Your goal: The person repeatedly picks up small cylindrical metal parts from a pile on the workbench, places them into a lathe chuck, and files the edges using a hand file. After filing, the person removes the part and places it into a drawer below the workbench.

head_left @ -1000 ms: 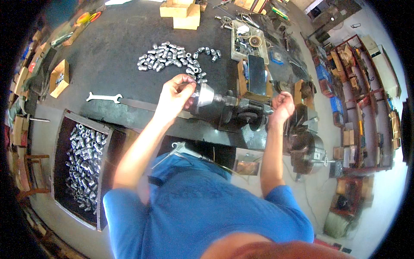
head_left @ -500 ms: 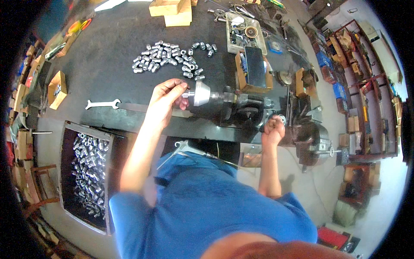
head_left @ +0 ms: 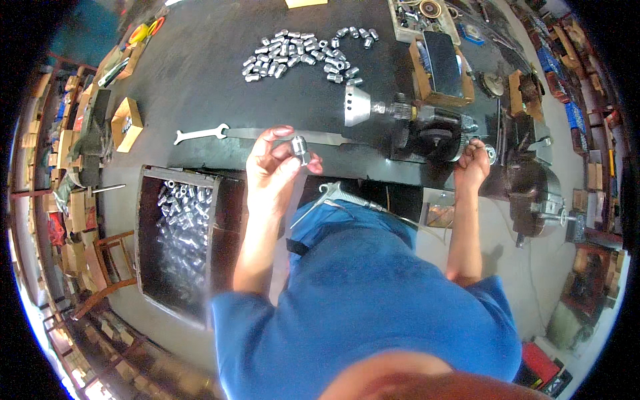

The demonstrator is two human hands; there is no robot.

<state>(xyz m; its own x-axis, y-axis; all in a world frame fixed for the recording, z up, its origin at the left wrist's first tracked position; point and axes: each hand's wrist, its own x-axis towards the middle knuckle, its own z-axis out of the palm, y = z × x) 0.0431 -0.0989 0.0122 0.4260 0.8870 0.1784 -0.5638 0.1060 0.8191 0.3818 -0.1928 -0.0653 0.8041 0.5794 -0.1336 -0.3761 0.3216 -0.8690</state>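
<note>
A small shiny threaded metal fitting (head_left: 300, 151) is pinched between the thumb and fingers of my left hand (head_left: 269, 175), in the air over the bench's near edge. To its right, apart from it, a silver cone-shaped head (head_left: 357, 107) with holes sits on the spindle of a dark bench machine (head_left: 433, 130). My right hand (head_left: 472, 165) is closed around a round metal handwheel (head_left: 492, 155) at the machine's right end. A loose group of similar fittings (head_left: 287, 53) lies farther back on the dark bench.
An open-ended wrench (head_left: 200, 135) lies left of my left hand. Below the bench, a box (head_left: 141, 233) holds many fittings. An air blow gun (head_left: 343, 195) rests at my waist. A dark phone (head_left: 443, 63) lies on a cardboard box. A vise (head_left: 537, 197) stands at right.
My left hand has moved from the cone-shaped head back toward me, with the fitting in its fingers. My right hand stays at the handwheel. The whole view has shifted.
</note>
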